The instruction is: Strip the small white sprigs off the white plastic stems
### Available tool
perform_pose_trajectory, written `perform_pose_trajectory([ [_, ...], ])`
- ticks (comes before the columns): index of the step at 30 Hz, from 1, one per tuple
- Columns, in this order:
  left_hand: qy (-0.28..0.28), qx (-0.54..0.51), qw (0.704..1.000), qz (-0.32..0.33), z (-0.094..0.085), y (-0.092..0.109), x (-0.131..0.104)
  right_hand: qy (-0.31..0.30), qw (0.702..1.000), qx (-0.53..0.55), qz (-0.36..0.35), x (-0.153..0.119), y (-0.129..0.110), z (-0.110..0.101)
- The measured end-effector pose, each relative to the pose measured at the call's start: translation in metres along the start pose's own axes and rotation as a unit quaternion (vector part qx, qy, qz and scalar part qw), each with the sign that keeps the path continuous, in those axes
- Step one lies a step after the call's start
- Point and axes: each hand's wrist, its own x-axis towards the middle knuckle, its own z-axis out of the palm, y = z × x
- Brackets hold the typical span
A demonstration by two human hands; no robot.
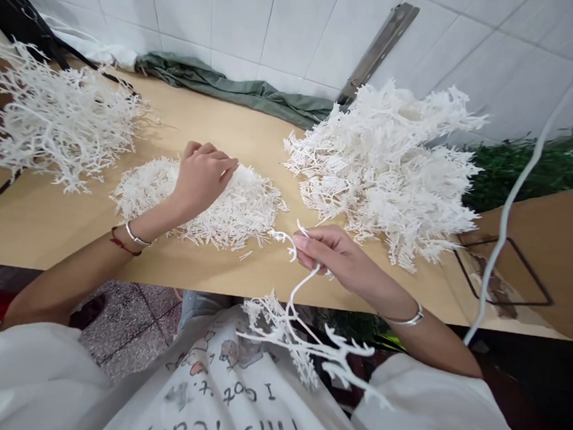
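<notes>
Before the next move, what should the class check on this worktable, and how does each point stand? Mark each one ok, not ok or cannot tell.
1. Right hand grips the branched white sprig: ok.
2. Sprig lies wholly over the table: not ok, its lower branches hang past the front edge.
3. Left hand, over the middle pile of small pieces, is free of any piece: cannot tell, its fingertips are not clear.
4. Small pieces all in that pile: not ok, a loose bit lies in front of it.
5. Middle pile separate from the right-hand pile: ok, bare tabletop shows between them.
</notes>
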Motion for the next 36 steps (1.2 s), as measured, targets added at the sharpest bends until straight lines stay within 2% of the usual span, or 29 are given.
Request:
perform_pose_trajectory([
  [3, 0.048, 0.016, 0.999, -0.014, 0.001, -0.016, 0.004, 0.004, 1.0, 0.011, 0.008, 0.003, 0.002, -0.002],
  [6, 0.051, -0.037, 0.998, 0.02, -0.014, -0.009, 0.002, 0.018, 1.0, 0.02, 0.01, 0.006, 0.004, -0.003],
  [7, 0.03, -0.08, 0.995, 0.05, -0.02, -0.003, 0.0, 0.021, 1.0, 0.019, 0.01, 0.008, 0.005, -0.003],
  [9, -0.06, -0.187, 0.972, 0.131, -0.035, 0.015, -0.007, 0.02, 1.0, 0.007, 0.011, 0.011, 0.006, -0.002],
  [12, -0.25, -0.303, 0.889, 0.236, -0.052, 0.042, -0.024, 0.004, 1.0, -0.021, 0.006, 0.012, 0.007, 0.003],
  [14, -0.315, -0.349, 0.851, 0.234, -0.057, 0.055, -0.037, -0.029, 0.999, -0.034, -0.003, 0.009, 0.007, 0.008],
  [18, -0.308, -0.395, 0.852, 0.154, -0.054, 0.066, -0.058, -0.078, 0.996, -0.037, -0.01, -0.004, 0.008, 0.017],
  [21, -0.323, -0.412, 0.832, 0.183, -0.055, 0.066, -0.064, -0.076, 0.997, -0.003, 0.021, -0.016, 0.011, 0.021],
  [23, -0.339, -0.405, 0.825, 0.202, -0.064, 0.066, -0.067, -0.099, 0.994, 0.028, 0.045, -0.022, 0.013, 0.025],
  [26, -0.394, -0.4, 0.793, 0.238, -0.083, 0.067, -0.077, -0.185, 0.979, 0.064, 0.063, -0.033, 0.013, 0.036],
  [29, -0.443, -0.4, 0.752, 0.279, -0.106, 0.065, -0.096, -0.258, 0.962, 0.081, 0.045, -0.047, 0.01, 0.038],
  [31, -0.434, -0.402, 0.758, 0.275, -0.121, 0.061, -0.112, -0.232, 0.969, 0.078, 0.036, -0.057, 0.009, 0.028],
  [32, -0.417, -0.399, 0.776, 0.254, -0.128, 0.059, -0.119, -0.183, 0.98, 0.067, 0.034, -0.061, 0.009, 0.019],
  [34, -0.368, -0.34, 0.846, 0.183, -0.135, 0.057, -0.131, -0.074, 0.996, 0.029, 0.027, -0.065, 0.01, 0.0],
  [35, -0.339, -0.298, 0.88, 0.145, -0.135, 0.057, -0.134, -0.044, 0.999, 0.007, 0.027, -0.064, 0.01, -0.008],
  [36, -0.297, -0.256, 0.914, 0.103, -0.132, 0.059, -0.135, -0.041, 0.999, -0.012, 0.029, -0.062, 0.011, -0.014],
])
